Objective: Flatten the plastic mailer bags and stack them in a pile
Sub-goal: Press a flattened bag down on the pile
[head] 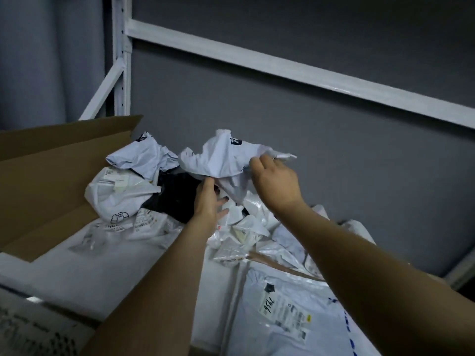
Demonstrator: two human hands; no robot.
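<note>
Open brown cardboard box [51, 170] stands left of the grip. White metal shelving frame [282, 65] runs above and behind the grip, against grey wall [334, 150].

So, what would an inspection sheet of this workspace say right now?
Surface: white top, largely covered by bags.
Job's things: crumpled white bag held up; heap of crumpled bags below it, black bag among them; flat bag with label, near right.
Clutter: cardboard box, open, at left.
Hands: left hand and right hand each grip the held bag's edge.
Cables: nothing seen.
Surroundings: white rack, grey wall.
</note>
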